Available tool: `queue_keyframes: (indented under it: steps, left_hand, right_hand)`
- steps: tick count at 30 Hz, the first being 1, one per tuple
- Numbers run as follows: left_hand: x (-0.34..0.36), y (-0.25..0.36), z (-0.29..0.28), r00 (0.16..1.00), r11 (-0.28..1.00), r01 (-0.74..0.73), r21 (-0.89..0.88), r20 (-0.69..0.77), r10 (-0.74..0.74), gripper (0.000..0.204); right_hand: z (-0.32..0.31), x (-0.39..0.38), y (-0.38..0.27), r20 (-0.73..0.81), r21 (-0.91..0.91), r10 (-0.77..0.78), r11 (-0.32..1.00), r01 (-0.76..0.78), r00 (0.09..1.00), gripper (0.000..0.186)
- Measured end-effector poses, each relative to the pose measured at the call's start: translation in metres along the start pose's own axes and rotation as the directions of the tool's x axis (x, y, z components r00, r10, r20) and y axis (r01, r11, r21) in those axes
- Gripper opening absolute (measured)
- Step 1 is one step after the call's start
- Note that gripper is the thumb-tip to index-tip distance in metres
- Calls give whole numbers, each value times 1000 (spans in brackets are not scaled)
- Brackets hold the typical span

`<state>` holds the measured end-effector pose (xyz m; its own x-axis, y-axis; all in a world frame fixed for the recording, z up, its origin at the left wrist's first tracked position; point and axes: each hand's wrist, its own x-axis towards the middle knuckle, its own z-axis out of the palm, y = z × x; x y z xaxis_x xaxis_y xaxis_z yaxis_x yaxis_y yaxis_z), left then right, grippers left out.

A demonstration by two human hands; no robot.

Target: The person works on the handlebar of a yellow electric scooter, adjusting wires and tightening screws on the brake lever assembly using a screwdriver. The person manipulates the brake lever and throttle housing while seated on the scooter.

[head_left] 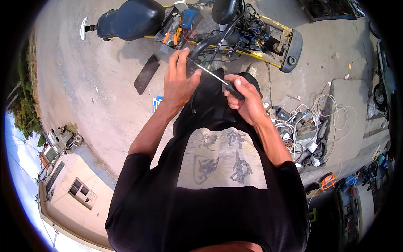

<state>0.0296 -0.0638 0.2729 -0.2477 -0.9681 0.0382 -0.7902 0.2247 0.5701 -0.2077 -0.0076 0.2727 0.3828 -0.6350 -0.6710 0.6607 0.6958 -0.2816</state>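
Observation:
My right hand [247, 98] is closed around the black handle of a screwdriver [216, 77]. Its metal shaft slants up and left to the end of a dark handlebar [205, 43]. At that end my left hand [179, 84] grips the bar, fingers reaching up along its far side and thumb on the near side. The screwdriver's tip sits between the left thumb and fingers, and what exactly it touches is too small to make out. The handlebar belongs to a yellow-framed electric scooter [262, 56] with its wiring exposed.
A blue multimeter [189, 19] and orange-handled tools [170, 37] lie by the black seat [132, 20]. A dark flat panel [147, 74] rests on the ground at left. Tangled white cables [296, 126] and scraps are heaped at right.

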Motion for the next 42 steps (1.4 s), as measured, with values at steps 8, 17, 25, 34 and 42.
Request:
queue_keyframes:
  steps: [8, 17, 25, 34, 42]
  left_hand:
    - [1, 0, -4, 998, 999, 39, -5, 46, -39, 66]
    - [-3, -2, -2, 999, 999, 28, 19, 38, -28, 65]
    - [-3, -4, -4, 999, 999, -24, 23, 37, 23, 65]
    - [0, 0, -6, 999, 999, 15, 39, 47, -17, 74]
    - [1, 4, -7, 996, 998, 67, -5, 67, -67, 70]
  right_hand:
    - [-5, -3, 10, -76, -316, -48, 949, 21, 996, 34]
    - [-11, 5, 17, 263, -770, -661, 295, 565, 703, 29]
    - [-9, 1, 14, 50, 94, 13, 995, -17, 999, 31]
    - [-9, 5, 18, -23, -96, -26, 995, 24, 999, 32]
    - [-7, 4, 20, 52, -624, -518, 651, 432, 854, 23]
